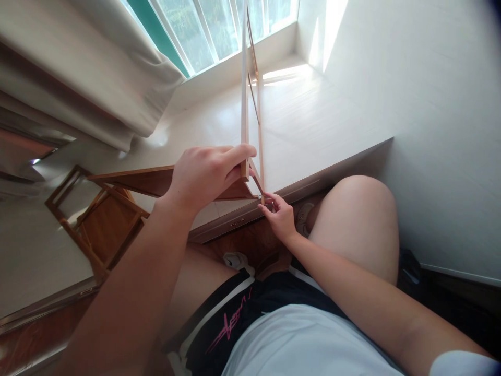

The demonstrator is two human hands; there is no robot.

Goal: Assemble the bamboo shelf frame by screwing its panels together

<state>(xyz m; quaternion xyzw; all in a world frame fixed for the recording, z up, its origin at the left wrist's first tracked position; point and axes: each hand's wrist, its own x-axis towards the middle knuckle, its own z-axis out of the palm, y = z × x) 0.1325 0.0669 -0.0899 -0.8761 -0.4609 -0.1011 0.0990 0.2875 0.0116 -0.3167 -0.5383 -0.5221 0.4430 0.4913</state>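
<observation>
Wooden frame [243,78] sits at the front edge of the ledge [313,122], bar ends toward me. My left hand [207,169] is wrapped round the near end of the left bar [245,130]. My right hand [281,215] is half-curled, thumb and fingertips pinching the near end of the right bar [261,146]; any fastener there, can't tell. Best, I'd judge: left grip firm, bars unskewed, right pinch light.

Wooden frame [244,104], slim light-brown bars [261,146], reaching from the centre to the top edge, darker brown panel [144,180] extending leftward, partly hidden.
</observation>
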